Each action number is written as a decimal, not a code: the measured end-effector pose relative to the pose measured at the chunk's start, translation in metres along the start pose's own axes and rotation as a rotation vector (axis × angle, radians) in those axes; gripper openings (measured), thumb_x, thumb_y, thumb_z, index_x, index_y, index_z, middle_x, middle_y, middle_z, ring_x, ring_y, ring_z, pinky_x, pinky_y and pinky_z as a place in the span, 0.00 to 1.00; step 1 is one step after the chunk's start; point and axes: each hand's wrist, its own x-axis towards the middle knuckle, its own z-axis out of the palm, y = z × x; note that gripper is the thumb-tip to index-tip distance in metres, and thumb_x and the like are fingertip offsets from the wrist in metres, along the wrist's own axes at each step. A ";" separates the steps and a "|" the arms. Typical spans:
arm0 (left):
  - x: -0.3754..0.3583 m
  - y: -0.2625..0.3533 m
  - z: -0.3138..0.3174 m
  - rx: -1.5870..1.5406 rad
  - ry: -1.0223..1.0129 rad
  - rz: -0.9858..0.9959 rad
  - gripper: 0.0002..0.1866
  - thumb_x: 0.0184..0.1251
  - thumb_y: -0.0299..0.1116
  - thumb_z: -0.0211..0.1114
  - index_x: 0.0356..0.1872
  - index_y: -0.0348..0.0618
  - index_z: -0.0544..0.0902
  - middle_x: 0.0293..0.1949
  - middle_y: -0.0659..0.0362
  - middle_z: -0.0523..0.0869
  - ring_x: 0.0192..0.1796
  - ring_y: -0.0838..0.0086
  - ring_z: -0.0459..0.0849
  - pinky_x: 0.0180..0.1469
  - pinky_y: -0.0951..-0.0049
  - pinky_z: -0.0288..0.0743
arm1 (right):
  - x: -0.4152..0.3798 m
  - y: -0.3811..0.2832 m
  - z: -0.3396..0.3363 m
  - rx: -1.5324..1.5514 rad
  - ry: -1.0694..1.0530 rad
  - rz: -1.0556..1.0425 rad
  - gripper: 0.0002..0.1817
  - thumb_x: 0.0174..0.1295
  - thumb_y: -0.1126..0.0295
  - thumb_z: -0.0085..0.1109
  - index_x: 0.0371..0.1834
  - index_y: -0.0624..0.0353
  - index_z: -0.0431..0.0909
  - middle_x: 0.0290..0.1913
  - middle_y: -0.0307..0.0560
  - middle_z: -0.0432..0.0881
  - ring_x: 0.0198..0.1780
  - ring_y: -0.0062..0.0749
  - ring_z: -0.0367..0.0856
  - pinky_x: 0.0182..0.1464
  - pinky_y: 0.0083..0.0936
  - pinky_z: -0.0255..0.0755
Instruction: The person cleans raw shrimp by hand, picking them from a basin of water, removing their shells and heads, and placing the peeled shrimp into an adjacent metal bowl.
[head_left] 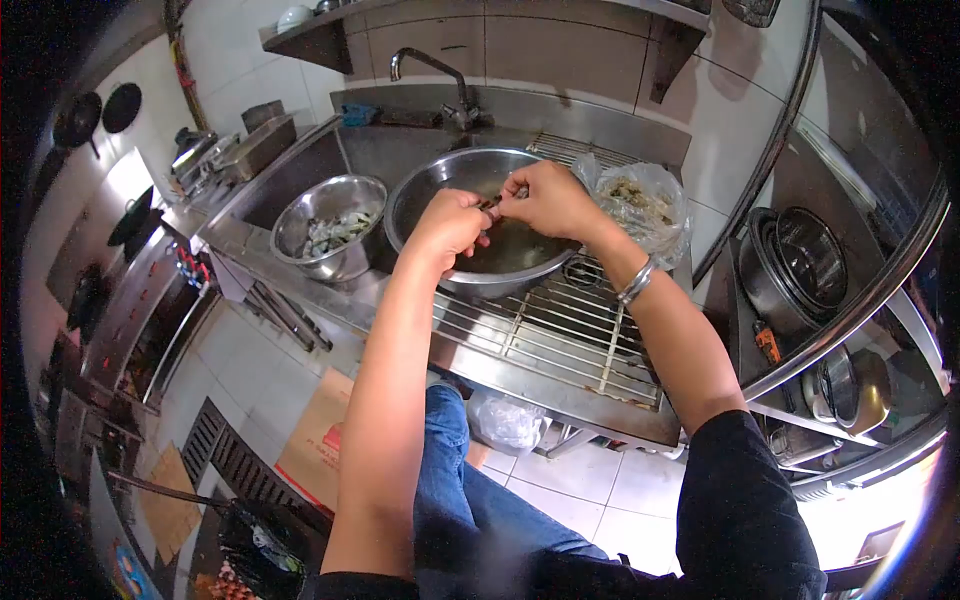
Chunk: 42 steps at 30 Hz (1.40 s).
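My left hand [451,232] and my right hand [548,203] meet above a wide steel basin [412,195] of cloudy water. Pinched between the fingertips of both is a small dark piece [490,205], mostly covered by the fingers, so its kind does not show clearly. Left of the basin stands a smaller steel bowl [290,245] with pale and grey, wet-looking pieces [337,232] in it. On the right, behind my right forearm, a clear plastic bag [670,205] lies open around brownish scraps [635,197].
The basin rests on a metal rack [560,335] beside a steel sink [385,150] with a tap [430,62]. Stacked pots [785,265] fill a shelf at right. Metal containers [255,145] stand at the left, and cardboard [318,440] lies on the floor.
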 end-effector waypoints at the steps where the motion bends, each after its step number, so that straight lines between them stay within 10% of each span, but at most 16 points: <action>1: 0.000 0.001 -0.001 0.000 0.001 0.000 0.06 0.60 0.24 0.61 0.37 0.35 0.82 0.27 0.59 0.82 0.24 0.79 0.77 0.18 0.80 0.62 | 0.000 -0.002 -0.004 0.000 0.000 -0.001 0.12 0.47 0.65 0.66 0.28 0.64 0.82 0.23 0.51 0.81 0.25 0.30 0.78 0.32 0.26 0.71; 4: -0.001 0.002 -0.007 -0.259 -0.126 0.009 0.06 0.62 0.28 0.60 0.36 0.38 0.81 0.27 0.60 0.82 0.24 0.78 0.77 0.18 0.80 0.61 | -0.001 0.002 -0.020 -0.089 -0.074 -0.056 0.15 0.45 0.60 0.67 0.26 0.62 0.82 0.27 0.58 0.83 0.29 0.47 0.82 0.35 0.35 0.74; 8: 0.000 0.001 -0.012 -0.453 0.041 -0.004 0.07 0.65 0.34 0.59 0.33 0.43 0.80 0.25 0.61 0.81 0.23 0.78 0.75 0.18 0.80 0.61 | -0.001 0.029 -0.054 -0.405 0.436 0.114 0.12 0.50 0.64 0.59 0.28 0.63 0.82 0.30 0.61 0.82 0.34 0.54 0.83 0.40 0.40 0.78; 17: -0.004 0.011 -0.007 -0.543 0.226 -0.046 0.17 0.61 0.44 0.66 0.23 0.46 0.72 0.20 0.63 0.76 0.19 0.78 0.72 0.17 0.79 0.58 | -0.010 0.051 -0.062 -1.057 0.162 0.372 0.12 0.53 0.71 0.52 0.37 0.57 0.84 0.40 0.53 0.85 0.53 0.42 0.79 0.56 0.48 0.64; 21: -0.004 0.008 -0.007 -0.502 0.237 0.031 0.18 0.59 0.46 0.69 0.21 0.48 0.72 0.16 0.67 0.69 0.16 0.80 0.69 0.16 0.78 0.56 | -0.010 0.020 -0.046 -0.686 0.293 -0.016 0.18 0.47 0.64 0.67 0.40 0.62 0.81 0.40 0.53 0.84 0.48 0.45 0.80 0.52 0.36 0.71; 23: -0.004 0.010 -0.007 -0.488 0.246 0.020 0.18 0.58 0.45 0.70 0.20 0.48 0.72 0.15 0.68 0.69 0.16 0.81 0.68 0.16 0.79 0.55 | -0.008 -0.002 -0.033 -0.191 -0.124 -0.048 0.20 0.46 0.63 0.69 0.40 0.65 0.81 0.38 0.54 0.84 0.42 0.46 0.82 0.47 0.33 0.74; 26: -0.006 0.011 -0.007 -0.471 0.248 -0.001 0.17 0.58 0.43 0.71 0.20 0.48 0.73 0.15 0.68 0.68 0.15 0.81 0.67 0.15 0.79 0.55 | -0.012 -0.008 -0.014 -0.256 -0.600 -0.056 0.21 0.46 0.64 0.69 0.42 0.64 0.80 0.36 0.53 0.85 0.37 0.42 0.83 0.42 0.31 0.75; 32: -0.003 0.006 -0.006 -0.483 0.222 0.000 0.13 0.59 0.42 0.70 0.29 0.45 0.79 0.17 0.68 0.69 0.18 0.81 0.68 0.17 0.80 0.56 | 0.004 -0.002 -0.005 -0.249 -0.927 -0.010 0.19 0.48 0.67 0.66 0.43 0.64 0.81 0.33 0.51 0.85 0.35 0.32 0.83 0.40 0.26 0.74; 42: -0.005 0.006 -0.006 -0.453 0.150 -0.006 0.10 0.65 0.39 0.64 0.40 0.44 0.83 0.26 0.66 0.80 0.22 0.82 0.70 0.20 0.82 0.59 | 0.001 0.016 -0.007 0.391 -0.300 0.061 0.10 0.60 0.75 0.61 0.44 0.65 0.80 0.36 0.43 0.85 0.37 0.22 0.79 0.42 0.21 0.73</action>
